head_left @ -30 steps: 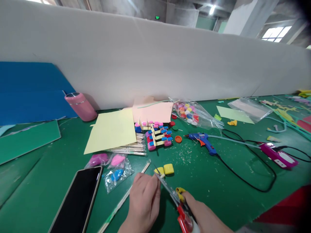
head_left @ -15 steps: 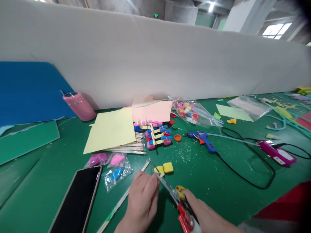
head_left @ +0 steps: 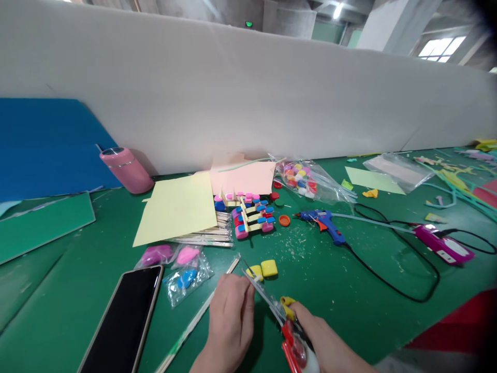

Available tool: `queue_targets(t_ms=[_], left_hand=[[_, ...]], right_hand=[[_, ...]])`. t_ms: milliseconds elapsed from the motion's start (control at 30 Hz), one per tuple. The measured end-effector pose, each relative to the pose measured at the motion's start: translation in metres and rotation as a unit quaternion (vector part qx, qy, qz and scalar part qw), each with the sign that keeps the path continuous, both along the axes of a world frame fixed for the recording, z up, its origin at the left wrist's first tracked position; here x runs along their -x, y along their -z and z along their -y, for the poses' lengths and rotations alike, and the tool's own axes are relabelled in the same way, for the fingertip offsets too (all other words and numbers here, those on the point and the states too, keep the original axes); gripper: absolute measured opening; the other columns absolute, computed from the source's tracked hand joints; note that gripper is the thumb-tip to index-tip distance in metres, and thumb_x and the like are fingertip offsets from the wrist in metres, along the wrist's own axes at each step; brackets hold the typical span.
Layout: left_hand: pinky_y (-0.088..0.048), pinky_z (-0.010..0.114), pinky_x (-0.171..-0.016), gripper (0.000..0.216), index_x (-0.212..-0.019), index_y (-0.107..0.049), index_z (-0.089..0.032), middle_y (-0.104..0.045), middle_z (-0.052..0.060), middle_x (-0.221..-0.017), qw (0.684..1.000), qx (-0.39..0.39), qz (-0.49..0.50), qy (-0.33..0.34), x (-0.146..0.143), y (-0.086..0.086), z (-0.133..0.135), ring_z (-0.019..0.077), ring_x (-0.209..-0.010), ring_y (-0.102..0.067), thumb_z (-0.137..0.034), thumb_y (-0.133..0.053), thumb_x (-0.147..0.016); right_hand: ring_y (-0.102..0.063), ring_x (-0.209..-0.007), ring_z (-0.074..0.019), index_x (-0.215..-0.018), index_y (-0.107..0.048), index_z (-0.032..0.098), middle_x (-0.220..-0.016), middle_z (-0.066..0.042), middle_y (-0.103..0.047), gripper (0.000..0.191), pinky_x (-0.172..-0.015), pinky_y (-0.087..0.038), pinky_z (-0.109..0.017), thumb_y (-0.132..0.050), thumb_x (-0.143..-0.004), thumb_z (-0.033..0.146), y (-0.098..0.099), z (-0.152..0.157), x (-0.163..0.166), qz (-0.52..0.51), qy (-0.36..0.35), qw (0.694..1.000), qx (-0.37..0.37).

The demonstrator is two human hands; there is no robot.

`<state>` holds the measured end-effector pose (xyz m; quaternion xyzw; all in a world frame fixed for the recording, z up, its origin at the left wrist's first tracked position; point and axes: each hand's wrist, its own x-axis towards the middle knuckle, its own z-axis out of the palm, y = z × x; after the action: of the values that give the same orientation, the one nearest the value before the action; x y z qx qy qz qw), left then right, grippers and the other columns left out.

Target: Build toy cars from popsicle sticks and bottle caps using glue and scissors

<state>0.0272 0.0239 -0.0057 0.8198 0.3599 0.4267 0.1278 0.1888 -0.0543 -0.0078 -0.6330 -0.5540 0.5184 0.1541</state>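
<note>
My right hand (head_left: pixel 324 339) grips a pair of scissors (head_left: pixel 285 324) with red and yellow handles, the blades pointing up-left. My left hand (head_left: pixel 232 321) is closed in a pinch right at the blades, holding something small and pale that I cannot make out. Two yellow foam pieces (head_left: pixel 264 269) lie just beyond the blade tips. A long wooden stick (head_left: pixel 198 316) runs diagonally under my left hand.
A black phone (head_left: pixel 122 321) lies at the left, beside small bags of pink and blue pieces (head_left: pixel 182 269). Further back are yellow paper (head_left: pixel 174 207), a coloured stick model (head_left: pixel 250 215), a blue glue gun (head_left: pixel 324 224) with a black cord, a bag of bottle caps (head_left: pixel 305 178) and a pink bottle (head_left: pixel 126 168).
Both hands have stayed almost in place; my left hand has shifted slightly right and closer to the scissor blades.
</note>
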Motion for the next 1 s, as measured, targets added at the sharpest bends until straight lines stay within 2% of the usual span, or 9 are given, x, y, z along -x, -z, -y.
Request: queue_targets(t_ms=[167, 333, 433, 533, 600, 667, 733, 900, 1000], left_hand=[[-0.039, 0.021, -0.049, 0.018, -0.073, -0.046, -0.020, -0.049, -0.002, -0.060, 0.999, 0.027, 0.021, 0.014, 0.001, -0.001, 0.001, 0.0121, -0.052, -0.047, -0.003, -0.042, -0.077], [-0.037, 0.021, -0.049, 0.012, -0.076, -0.051, -0.020, -0.052, -0.002, -0.063, 0.982, 0.172, 0.070, 0.046, 0.003, -0.005, 0.001, 0.0118, -0.053, -0.047, -0.012, -0.044, -0.081], [-0.033, 0.021, -0.050, 0.015, -0.069, -0.051, -0.019, -0.047, -0.003, -0.060, 0.941, 0.312, 0.119, 0.061, 0.003, -0.007, -0.001, 0.0110, -0.054, -0.041, -0.020, -0.045, -0.083], [-0.031, 0.022, -0.053, 0.018, -0.070, -0.052, -0.017, -0.043, -0.003, -0.062, 0.872, 0.441, 0.185, 0.103, 0.005, -0.002, -0.005, 0.0106, -0.058, -0.037, -0.027, -0.046, -0.084], [-0.030, 0.022, -0.054, 0.018, -0.072, -0.052, -0.017, -0.041, -0.003, -0.063, 0.827, 0.499, 0.222, 0.137, 0.006, 0.002, -0.006, 0.0101, -0.058, -0.035, -0.029, -0.045, -0.084], [-0.029, 0.022, -0.054, 0.019, -0.072, -0.051, -0.016, -0.038, -0.004, -0.062, 0.804, 0.522, 0.237, 0.155, 0.007, 0.005, -0.006, 0.0097, -0.058, -0.033, -0.029, -0.045, -0.084], [-0.028, 0.022, -0.053, 0.020, -0.071, -0.051, -0.016, -0.038, -0.004, -0.062, 0.811, 0.514, 0.233, 0.154, 0.007, 0.005, -0.004, 0.0097, -0.058, -0.031, -0.030, -0.045, -0.084], [-0.029, 0.022, -0.055, 0.019, -0.071, -0.053, -0.017, -0.043, -0.003, -0.064, 0.862, 0.452, 0.203, 0.103, 0.004, 0.001, 0.000, 0.0109, -0.059, -0.036, -0.031, -0.048, -0.083], [-0.028, 0.022, -0.053, 0.020, -0.068, -0.053, -0.016, -0.043, -0.003, -0.061, 0.856, 0.457, 0.221, 0.101, 0.004, 0.000, -0.001, 0.0104, -0.057, -0.035, -0.030, -0.050, -0.081]], right_hand=[[-0.050, -0.061, -0.0131, -0.088, -0.041, 0.017, -0.071, -0.001, -0.058, 0.032, -0.051, -0.035, -0.021, -0.054, -0.060, 0.023, -0.003, -0.001, 0.000, 0.025, -0.006, 1.000, -0.009], [-0.046, -0.056, -0.0103, -0.095, -0.038, 0.018, -0.067, 0.003, -0.053, 0.038, -0.049, -0.035, -0.019, -0.054, -0.060, 0.020, -0.010, -0.002, -0.002, -0.020, -0.010, 0.999, -0.041], [-0.046, -0.056, -0.0096, -0.096, -0.038, 0.016, -0.069, 0.003, -0.052, 0.035, -0.050, -0.037, -0.019, -0.053, -0.065, 0.024, -0.014, 0.000, -0.004, -0.064, -0.004, 0.996, -0.055], [-0.048, -0.058, -0.0104, -0.097, -0.039, 0.016, -0.070, 0.001, -0.054, 0.036, -0.051, -0.037, -0.019, -0.054, -0.066, 0.026, -0.015, 0.003, -0.005, -0.063, 0.004, 0.997, -0.046], [-0.049, -0.059, -0.0113, -0.100, -0.040, 0.016, -0.072, 0.000, -0.057, 0.040, -0.050, -0.036, -0.019, -0.057, -0.064, 0.025, -0.013, 0.003, -0.005, -0.044, 0.006, 0.998, -0.035], [-0.051, -0.061, -0.0122, -0.102, -0.041, 0.016, -0.074, -0.001, -0.059, 0.045, -0.050, -0.035, -0.020, -0.059, -0.061, 0.021, -0.009, 0.004, -0.006, -0.017, 0.006, 1.000, -0.025], [-0.051, -0.062, -0.0127, -0.102, -0.042, 0.017, -0.075, -0.001, -0.060, 0.047, -0.051, -0.035, -0.020, -0.059, -0.059, 0.019, -0.005, 0.004, -0.006, 0.007, 0.009, 1.000, -0.015], [-0.052, -0.062, -0.0127, -0.099, -0.044, 0.017, -0.076, -0.002, -0.061, 0.044, -0.051, -0.035, -0.020, -0.060, -0.058, 0.019, 0.001, 0.003, -0.004, 0.016, 0.013, 1.000, -0.020], [-0.053, -0.061, -0.0136, -0.104, -0.042, 0.014, -0.075, -0.002, -0.061, 0.046, -0.052, -0.037, -0.021, -0.058, -0.061, 0.021, -0.001, 0.003, -0.003, 0.008, 0.009, 0.999, -0.033]])
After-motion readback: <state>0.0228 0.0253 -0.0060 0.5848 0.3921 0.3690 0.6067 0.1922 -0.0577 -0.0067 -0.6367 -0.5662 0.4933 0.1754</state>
